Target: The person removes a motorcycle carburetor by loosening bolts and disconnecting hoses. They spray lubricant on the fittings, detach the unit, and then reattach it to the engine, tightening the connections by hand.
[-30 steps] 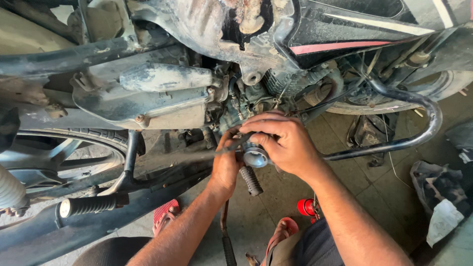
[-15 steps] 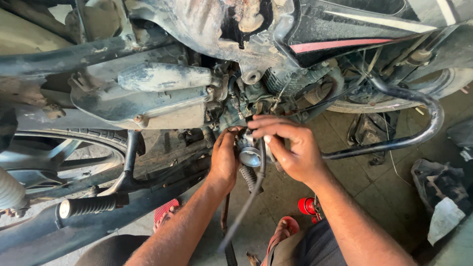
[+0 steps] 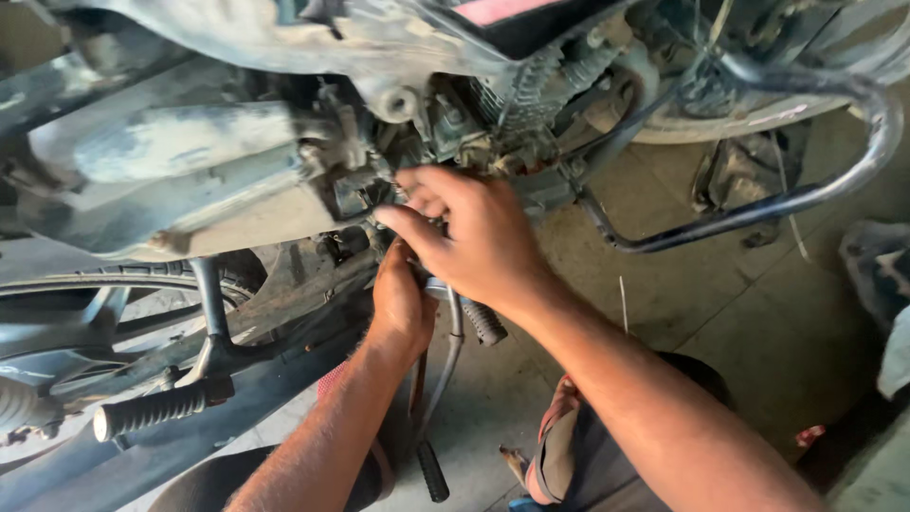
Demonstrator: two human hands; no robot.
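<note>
With my left hand [image 3: 403, 303] wrapped around the grey hose [image 3: 453, 337] under the motorcycle engine [image 3: 493, 133] and my right hand [image 3: 474, 237] pinching its upper end there, I'd steady it low and push the end on squarely.

Grimy engine part [image 3: 431, 204] under motorcycle frame [image 3: 313, 38]

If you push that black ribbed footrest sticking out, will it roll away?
Probably not: the footrest looks fixed to a metal bracket on the motorcycle. Its ribbed rubber should feel grippy, not slippery. It seems stiff, perhaps folding at most.
</note>
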